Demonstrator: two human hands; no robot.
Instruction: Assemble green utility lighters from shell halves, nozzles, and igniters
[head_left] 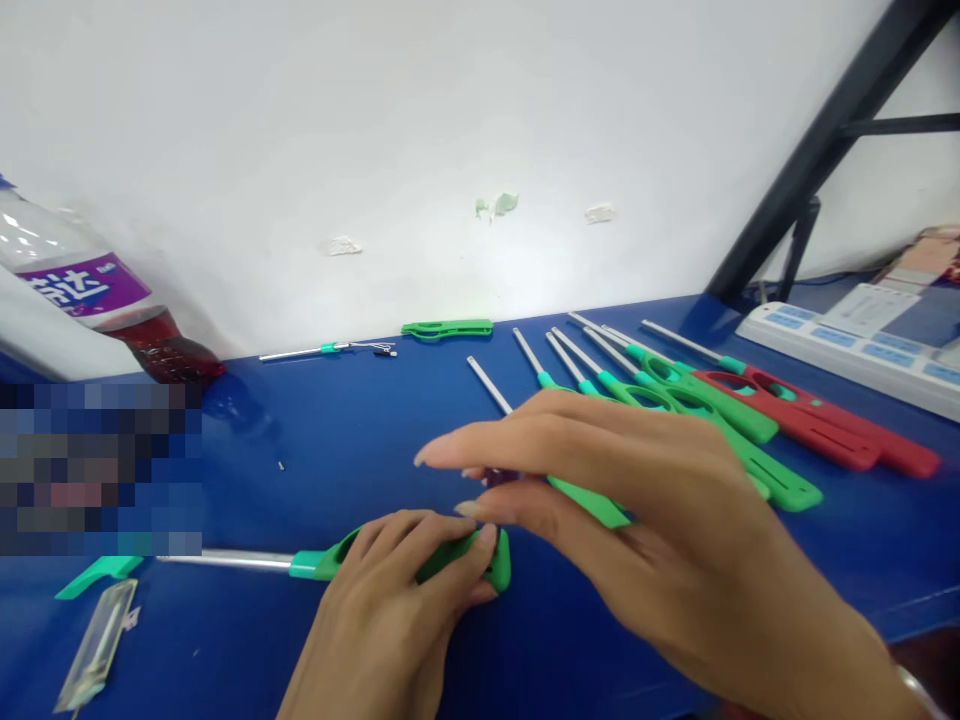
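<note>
A green long-nosed gas lighter (503, 562) lies on the blue table, its metal tube pointing left. My left hand (397, 590) is closed around its handle, covering most of the body, with the fingertips near the butt end. Just above that end hovers my right hand (637, 500), thumb and fingers bent in a pinch. A small dark reddish piece (501, 478) shows between them, too hidden to name. Behind and under my right hand lie several finished-looking green lighters (787, 487) and two red lighters (825, 435), tubes toward the wall.
Near the wall lie a loose metal tube with wires (300, 353) and a green half-shell (450, 328). At left are a drink bottle (90, 290), a teal-green trigger-like part (97, 573) and a clear fuel tank (97, 645). A white power strip (855, 355) is at right.
</note>
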